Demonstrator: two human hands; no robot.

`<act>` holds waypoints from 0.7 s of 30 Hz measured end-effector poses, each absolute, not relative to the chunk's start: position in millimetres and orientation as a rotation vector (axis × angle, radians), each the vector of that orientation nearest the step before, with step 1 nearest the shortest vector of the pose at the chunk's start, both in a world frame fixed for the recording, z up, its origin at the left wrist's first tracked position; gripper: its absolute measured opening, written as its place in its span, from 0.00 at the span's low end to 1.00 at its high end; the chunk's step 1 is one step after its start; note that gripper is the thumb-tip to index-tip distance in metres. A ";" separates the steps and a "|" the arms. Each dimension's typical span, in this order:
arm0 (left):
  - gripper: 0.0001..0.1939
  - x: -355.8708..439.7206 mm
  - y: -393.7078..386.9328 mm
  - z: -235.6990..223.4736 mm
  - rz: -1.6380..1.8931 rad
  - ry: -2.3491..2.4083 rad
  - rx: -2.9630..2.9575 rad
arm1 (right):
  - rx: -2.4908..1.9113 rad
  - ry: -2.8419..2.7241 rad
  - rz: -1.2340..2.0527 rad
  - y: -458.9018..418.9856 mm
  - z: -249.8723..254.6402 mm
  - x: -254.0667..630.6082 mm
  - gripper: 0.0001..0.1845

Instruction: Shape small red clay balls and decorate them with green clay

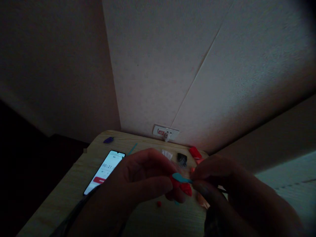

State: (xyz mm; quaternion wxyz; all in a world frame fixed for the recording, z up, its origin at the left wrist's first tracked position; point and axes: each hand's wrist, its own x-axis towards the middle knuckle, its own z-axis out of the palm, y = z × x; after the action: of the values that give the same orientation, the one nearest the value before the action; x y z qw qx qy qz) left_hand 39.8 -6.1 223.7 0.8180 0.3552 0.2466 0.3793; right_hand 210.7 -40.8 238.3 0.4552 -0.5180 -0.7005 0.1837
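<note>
Over the table, my left hand (145, 174) is closed, with its fingertips around a soft-looking red lump of what appears to be modelling clay (186, 189). A teal modelling tool (180, 178) with a flat, leaf-shaped end lies against the top of the red lump. Its thin shaft is pinched between the thumb and fingers of my right hand (227, 184). Part of the lump is hidden by the left fingers. Below them, a small red ball (159, 204) rests on the wooden tabletop (145, 220). The scene is dim.
A lit phone (108, 169) showing a timer lies left of my hands. Behind are a purple piece (108, 140), a teal strip (133, 148), a black packet (182, 158) and a red packet (195, 152). A wall socket (165, 131) holds a plug.
</note>
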 end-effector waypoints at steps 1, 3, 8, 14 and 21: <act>0.03 39.6 -5.7 222.9 0.805 0.523 0.760 | -1.277 -1.724 0.444 -40.8 238.0 210.7 0.07; 0.03 39.0 -5.0 220.5 0.796 0.507 0.766 | -1.277 -1.699 0.409 -40.3 238.3 213.2 0.06; 0.03 38.1 -3.8 214.8 0.804 0.462 0.770 | -1.103 -1.898 0.522 -34.9 242.7 232.4 0.04; 0.04 39.0 -5.8 219.3 0.788 0.490 0.755 | -1.255 -1.713 0.389 -40.5 238.6 219.8 0.04; 0.03 40.9 -6.0 223.5 0.809 0.497 0.737 | -1.292 -1.761 0.411 -43.9 238.5 213.3 0.06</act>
State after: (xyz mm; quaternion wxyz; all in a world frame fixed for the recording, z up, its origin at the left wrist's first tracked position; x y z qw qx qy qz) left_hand 40.9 -6.0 223.5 0.8248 0.3467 0.2339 0.3804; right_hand 213.3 -43.9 238.5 0.4438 -0.5209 -0.7101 0.1656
